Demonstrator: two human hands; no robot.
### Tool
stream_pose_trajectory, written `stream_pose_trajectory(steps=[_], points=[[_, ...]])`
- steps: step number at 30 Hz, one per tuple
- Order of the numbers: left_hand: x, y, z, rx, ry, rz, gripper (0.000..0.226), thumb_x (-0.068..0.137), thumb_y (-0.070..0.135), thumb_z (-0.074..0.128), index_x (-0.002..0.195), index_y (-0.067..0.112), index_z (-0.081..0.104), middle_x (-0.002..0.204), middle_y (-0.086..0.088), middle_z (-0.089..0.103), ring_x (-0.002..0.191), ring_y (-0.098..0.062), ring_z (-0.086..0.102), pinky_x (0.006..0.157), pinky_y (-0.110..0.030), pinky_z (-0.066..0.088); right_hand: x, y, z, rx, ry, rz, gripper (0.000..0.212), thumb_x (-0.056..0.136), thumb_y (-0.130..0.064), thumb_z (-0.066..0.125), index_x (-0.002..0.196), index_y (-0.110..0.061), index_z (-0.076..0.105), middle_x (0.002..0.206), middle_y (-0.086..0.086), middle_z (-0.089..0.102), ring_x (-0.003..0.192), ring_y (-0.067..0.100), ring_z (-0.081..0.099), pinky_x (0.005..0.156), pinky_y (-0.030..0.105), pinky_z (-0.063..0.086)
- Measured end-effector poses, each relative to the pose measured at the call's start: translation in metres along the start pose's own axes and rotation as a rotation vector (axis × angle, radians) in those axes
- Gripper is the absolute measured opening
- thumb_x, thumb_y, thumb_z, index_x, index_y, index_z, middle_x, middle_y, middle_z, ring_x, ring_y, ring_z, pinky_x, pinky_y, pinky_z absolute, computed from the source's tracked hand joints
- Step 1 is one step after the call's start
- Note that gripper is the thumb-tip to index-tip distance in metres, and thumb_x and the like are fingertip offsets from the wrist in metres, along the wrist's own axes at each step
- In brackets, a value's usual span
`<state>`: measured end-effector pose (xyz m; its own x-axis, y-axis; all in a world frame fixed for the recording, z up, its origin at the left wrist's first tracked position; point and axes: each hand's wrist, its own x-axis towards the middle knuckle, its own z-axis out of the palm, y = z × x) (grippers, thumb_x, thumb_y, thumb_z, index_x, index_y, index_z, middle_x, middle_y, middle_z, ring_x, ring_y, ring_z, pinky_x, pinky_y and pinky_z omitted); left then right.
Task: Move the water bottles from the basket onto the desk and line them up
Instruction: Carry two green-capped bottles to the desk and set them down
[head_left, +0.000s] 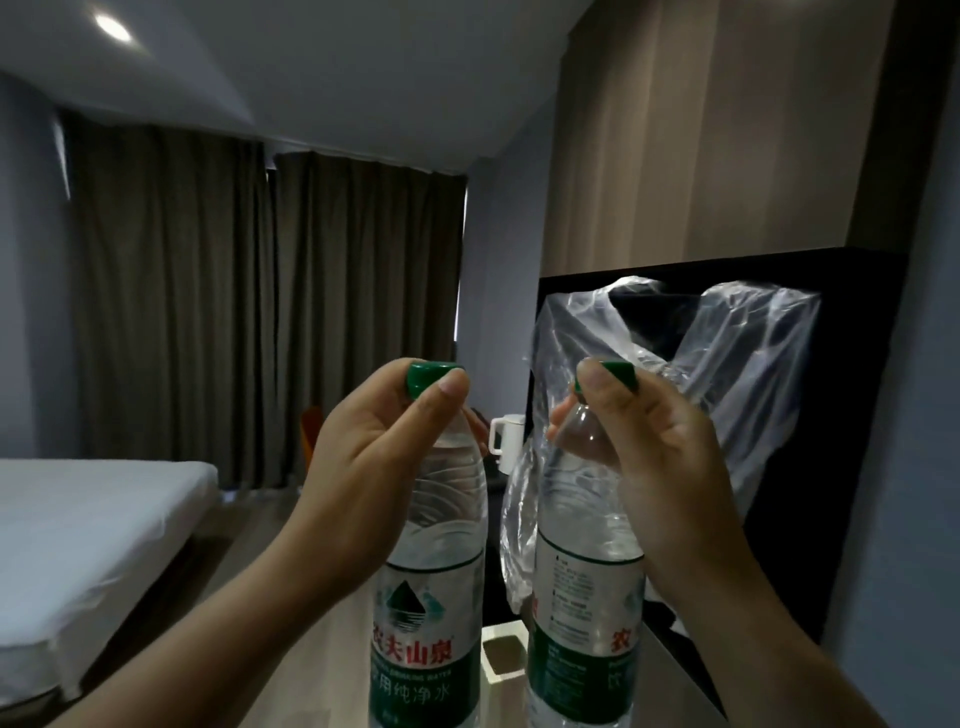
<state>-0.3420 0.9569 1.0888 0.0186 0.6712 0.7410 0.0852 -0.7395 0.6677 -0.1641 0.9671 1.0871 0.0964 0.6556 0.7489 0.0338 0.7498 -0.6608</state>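
Dark brown floor-length curtains close off the far wall. A bed with a white sheet lies to the left, and a tall black panel stands on the right with a crumpled clear plastic bag draped over it. The person holds up two clear plastic water bottles with green-and-white labels, both upright in the air. The left bottle hangs from the left hand and the right bottle from the right hand. They are near each other but apart, their bases out of view. I cannot make out the basket or desk for certain. A small white kettle shows between them. Each hand pinches only a green screw cap, the left cap and the right cap, between thumb and fingertips. So slight a grip on a full bottle may slip. The bag hangs so close behind the right bottle that it could snag on the way down.
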Motion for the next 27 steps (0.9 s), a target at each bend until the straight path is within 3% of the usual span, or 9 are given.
stream_pose_trajectory(steps=[8,13,24,27], points=[[0.07,-0.102,-0.043,0.057,0.037,-0.008,0.031,0.084,0.044,0.052,0.085,0.015,0.063,0.081,-0.01,0.069,0.072,-0.027,0.067,0.068,-0.047,0.055,0.07,0.101,0.06,0.03,-0.041,0.009,0.029,0.087,-0.042,0.058,0.078,-0.015,0.067,0.078,0.007,0.071,0.076,0.018,0.071,0.072,0.025,0.058],[0.129,-0.165,-0.086,0.085,0.043,-0.015,0.026,0.084,0.046,0.052,0.081,0.023,0.064,0.08,-0.008,0.069,0.071,-0.024,0.068,0.065,-0.038,0.057,0.126,0.16,0.109,0.024,-0.045,0.033,0.03,0.088,-0.04,0.058,0.076,-0.014,0.066,0.077,0.008,0.07,0.077,0.024,0.07,0.075,0.031,0.058],[0.233,-0.31,-0.138,0.127,0.062,-0.072,0.03,0.085,0.044,0.05,0.081,0.019,0.065,0.08,-0.009,0.069,0.075,-0.026,0.067,0.075,-0.055,0.054,0.224,0.298,0.185,-0.012,-0.032,0.072,0.029,0.089,-0.042,0.058,0.078,-0.017,0.066,0.078,0.008,0.07,0.073,0.022,0.068,0.07,0.032,0.056],[0.261,-0.351,-0.145,0.16,0.081,-0.073,0.031,0.084,0.049,0.052,0.08,0.021,0.065,0.08,-0.008,0.069,0.076,-0.026,0.067,0.075,-0.057,0.053,0.252,0.343,0.201,-0.01,-0.031,0.066,0.03,0.089,-0.041,0.058,0.078,-0.014,0.067,0.075,0.005,0.071,0.071,0.018,0.068,0.067,0.024,0.056]])
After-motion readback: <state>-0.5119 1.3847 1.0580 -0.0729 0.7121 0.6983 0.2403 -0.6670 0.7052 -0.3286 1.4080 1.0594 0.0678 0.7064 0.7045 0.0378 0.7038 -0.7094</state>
